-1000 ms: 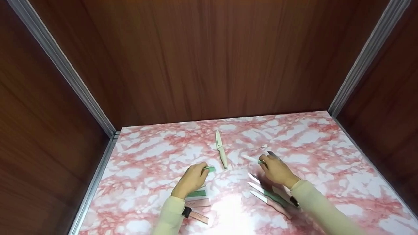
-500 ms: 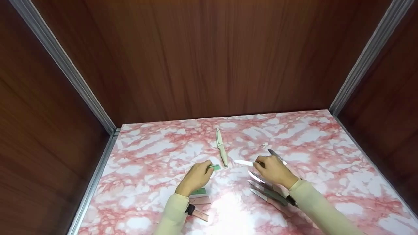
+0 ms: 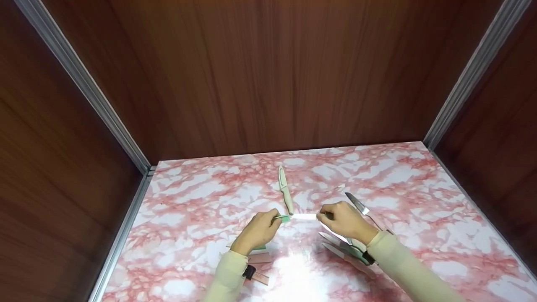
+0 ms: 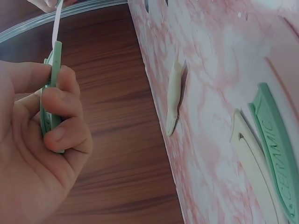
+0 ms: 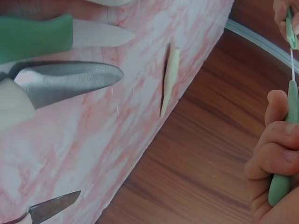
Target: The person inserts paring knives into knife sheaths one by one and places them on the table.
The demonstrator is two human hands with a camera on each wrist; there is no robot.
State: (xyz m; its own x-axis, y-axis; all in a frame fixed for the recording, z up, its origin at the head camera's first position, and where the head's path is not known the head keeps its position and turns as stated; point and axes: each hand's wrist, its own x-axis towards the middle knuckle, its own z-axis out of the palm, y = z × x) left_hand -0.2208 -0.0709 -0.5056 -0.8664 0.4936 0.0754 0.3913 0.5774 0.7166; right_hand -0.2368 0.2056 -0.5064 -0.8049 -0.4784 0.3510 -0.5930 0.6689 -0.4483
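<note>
Counter (image 3: 188, 218), pink-and-white marbled | 11–12 o'clock: cream knife (image 3: 287, 199) | 2–3 o'clock: metal-bladed knife (image 3: 356, 204) | 4–5 o'clock: green-handled knife (image 5: 51, 38), cream-handled knife (image 5: 60, 84) | 7–8 o'clock: cream sheath (image 4: 256, 170), green sheath (image 4: 275, 149), pink sheaths (image 3: 261, 257)

Pale yellow sleeves (image 3: 228, 266) carry black wrist pieces (image 3: 249, 272).

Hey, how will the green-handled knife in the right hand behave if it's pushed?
The green-handled knife looks stiff: its pale blade runs straight. It may be brittle, since a green cover nearby reads CERAMIC. The smooth-looking handle might slip slightly.
</note>
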